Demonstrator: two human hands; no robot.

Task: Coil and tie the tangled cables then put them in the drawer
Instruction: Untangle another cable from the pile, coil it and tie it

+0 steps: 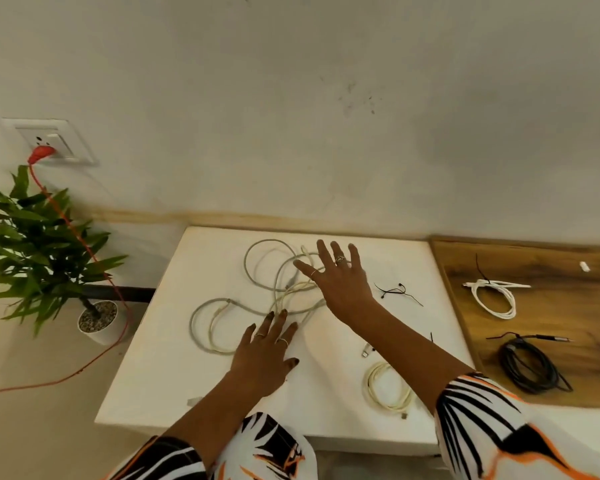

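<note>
White table [160, 375] across the lower middle of the frame, wooden surface [568, 271] adjoining at right. On the table's upper middle, tangled cables [257, 303], grey and cream, sprawled in loose overlapping loops; long axis slanted from lower left to upper right, ends lost in the knot. Right hand [340, 275] held flat over the tangle's upper right, fingers [323, 251] straight and spread, pointed to the top of the frame; contact with the cable not discernible. Left hand [267, 355] laid palm down at the tangle's lower edge, fingers spread, tips touching the strands. Coiled cream cable [388, 389] on the table at lower right, beside the right forearm. Black cable coil [529, 368] and tied white cable [494, 296] on the wooden surface, well apart. Black ties [395, 292] right of the right hand. Potted plant [32, 244] at left, red cord [84, 244] plugged into the wall socket [49, 140] at upper left. No container visible.
</note>
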